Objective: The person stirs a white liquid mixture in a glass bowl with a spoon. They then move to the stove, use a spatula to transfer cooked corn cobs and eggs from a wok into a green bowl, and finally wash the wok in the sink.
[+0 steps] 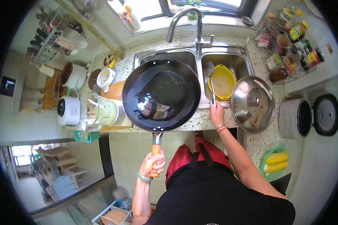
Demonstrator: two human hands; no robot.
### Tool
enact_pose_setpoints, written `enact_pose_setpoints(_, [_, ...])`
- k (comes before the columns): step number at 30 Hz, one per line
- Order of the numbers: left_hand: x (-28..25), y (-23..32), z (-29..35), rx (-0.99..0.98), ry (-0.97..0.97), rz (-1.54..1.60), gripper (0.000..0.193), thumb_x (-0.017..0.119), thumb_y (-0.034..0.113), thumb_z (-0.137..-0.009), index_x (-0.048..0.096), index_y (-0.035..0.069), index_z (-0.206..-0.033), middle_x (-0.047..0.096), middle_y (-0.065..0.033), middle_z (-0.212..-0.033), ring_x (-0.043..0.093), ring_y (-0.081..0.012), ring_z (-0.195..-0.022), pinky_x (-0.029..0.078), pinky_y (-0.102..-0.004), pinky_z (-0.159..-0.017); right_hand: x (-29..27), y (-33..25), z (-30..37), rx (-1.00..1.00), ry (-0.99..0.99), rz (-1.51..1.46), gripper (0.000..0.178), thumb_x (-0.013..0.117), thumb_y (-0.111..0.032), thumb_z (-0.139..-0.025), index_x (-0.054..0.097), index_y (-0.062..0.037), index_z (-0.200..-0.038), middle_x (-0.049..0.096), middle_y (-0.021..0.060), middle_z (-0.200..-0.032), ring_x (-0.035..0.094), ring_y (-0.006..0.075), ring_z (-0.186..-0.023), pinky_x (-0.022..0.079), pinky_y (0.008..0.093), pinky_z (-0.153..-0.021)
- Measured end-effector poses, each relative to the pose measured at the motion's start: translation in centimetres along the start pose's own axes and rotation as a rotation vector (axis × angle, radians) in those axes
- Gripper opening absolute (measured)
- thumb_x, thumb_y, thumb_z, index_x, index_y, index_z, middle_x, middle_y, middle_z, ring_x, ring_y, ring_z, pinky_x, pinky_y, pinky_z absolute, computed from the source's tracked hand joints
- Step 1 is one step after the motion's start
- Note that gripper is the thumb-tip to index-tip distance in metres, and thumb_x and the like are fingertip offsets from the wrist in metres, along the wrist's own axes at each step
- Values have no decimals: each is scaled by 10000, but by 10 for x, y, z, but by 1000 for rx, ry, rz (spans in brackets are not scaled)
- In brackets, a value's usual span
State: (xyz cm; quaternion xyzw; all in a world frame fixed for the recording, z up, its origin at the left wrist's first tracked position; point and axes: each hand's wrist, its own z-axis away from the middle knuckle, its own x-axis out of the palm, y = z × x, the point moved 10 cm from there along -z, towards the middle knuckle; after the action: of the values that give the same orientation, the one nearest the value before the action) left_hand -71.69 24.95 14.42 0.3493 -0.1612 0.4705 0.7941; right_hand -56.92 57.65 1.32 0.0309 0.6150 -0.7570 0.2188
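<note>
A large black wok [163, 90] with a wet, shiny inside is held level over the left sink basin and the counter edge. My left hand [153, 164] is wrapped round its wooden handle [155, 150]. A slotted metal spatula [210, 70] is gripped by its handle in my right hand [216, 114]. Its head points away from me, over a yellow bowl [234, 84] in the right sink basin [238, 63]. Beside my right hand lies a large round pan lid [266, 92] with a wooden piece on it. The wok hides most of the left basin.
A tall faucet [198, 30] rises behind the sink. On the left stand a blender jug [105, 110] and a white appliance [70, 110]. To the right are an open rice cooker [294, 118], a rack of bottles [296, 32] and a green basket [266, 157] holding corn [277, 157].
</note>
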Motion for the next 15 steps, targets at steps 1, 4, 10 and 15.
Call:
enact_pose_setpoints(1, [1, 5, -4, 4, 16, 1, 106, 586, 79, -936, 508, 38, -996, 430, 12, -632, 391, -58, -432, 374, -237, -373, 6, 0, -10, -24, 6, 32, 232, 534, -195, -922, 596, -3, -1036, 636, 224, -804, 628, 403, -774, 479, 471, -701])
enact_pose_setpoints(4, [5, 15, -14, -8, 40, 28, 106, 581, 71, -934, 509, 37, -1004, 432, 15, -631, 390, -56, -430, 363, -233, -373, 14, -6, -26, -59, -43, 239, 248, 515, -222, -935, 597, -9, -1032, 650, 250, -870, 632, 431, -839, 481, 488, -721])
enact_pose_setpoints(10, [1, 35, -25, -28, 95, 45, 120, 581, 75, -937, 504, 47, -1024, 440, 12, -640, 393, -56, -429, 364, -231, -377, 25, -5, -43, -62, -88, 552, 317, 502, -296, -948, 591, -28, -1092, 672, 247, -960, 636, 440, -929, 489, 531, -797])
enact_pose_setpoints(15, [-13, 58, -26, -58, 177, 5, 120, 583, 67, -932, 503, 52, -1020, 452, 8, -651, 405, -65, -433, 382, -241, -381, 29, -1, -59, -5, -141, 685, 336, 502, -298, -920, 599, -31, -1100, 660, 253, -1018, 620, 429, -1000, 496, 537, -837])
